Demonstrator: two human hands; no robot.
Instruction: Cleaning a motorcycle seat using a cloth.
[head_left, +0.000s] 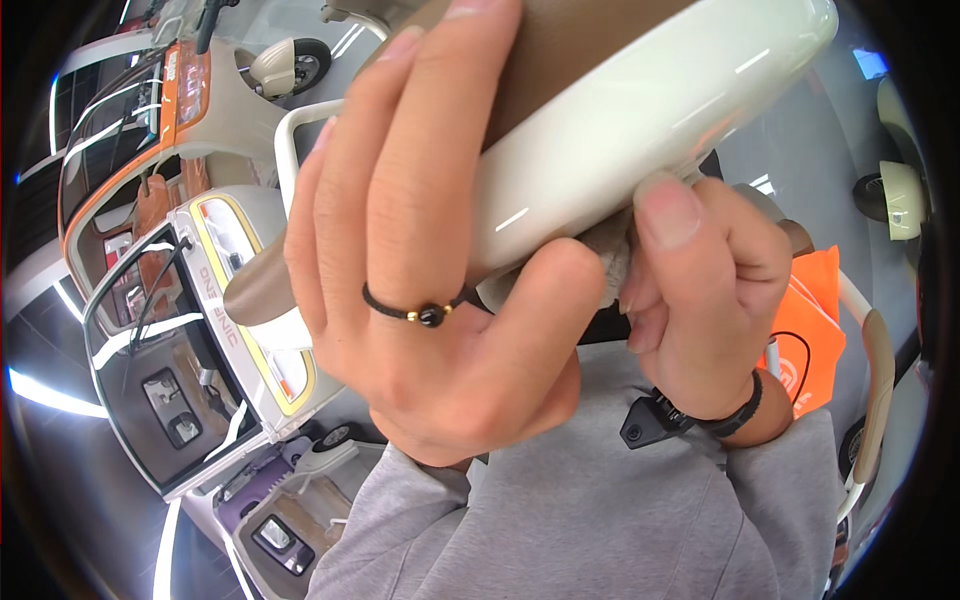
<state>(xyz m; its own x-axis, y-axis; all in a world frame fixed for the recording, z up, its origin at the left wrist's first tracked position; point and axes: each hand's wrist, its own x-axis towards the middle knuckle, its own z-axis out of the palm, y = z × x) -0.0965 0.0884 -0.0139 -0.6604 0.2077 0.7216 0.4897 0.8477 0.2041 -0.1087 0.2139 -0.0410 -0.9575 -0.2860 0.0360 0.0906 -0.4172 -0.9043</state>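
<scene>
In front of me a glossy white rounded part (652, 112) slants up to the right, its kind unclear, against a brown padded surface (577, 37). My left hand (420, 300), with a black beaded ring, wraps over the lower left of the white part, fingers pointing up across it. At its lower edge my right hand (690, 292), a dark band on its wrist, pinches a bunched grey-brown cloth (607, 247) between thumb and fingers. The fingertips under the edge are partly hidden. A brown rounded end (255, 289) of a padded piece shows left of my left hand.
Small vehicles stand at the left: one white with a yellow-trimmed front (247, 300), one orange and beige (169, 97), one purple (255, 480). An orange bag-like item (814, 330) and a curved rail with brown padding (874, 397) are at the right. A cream wheel cover (902, 201) lies beyond.
</scene>
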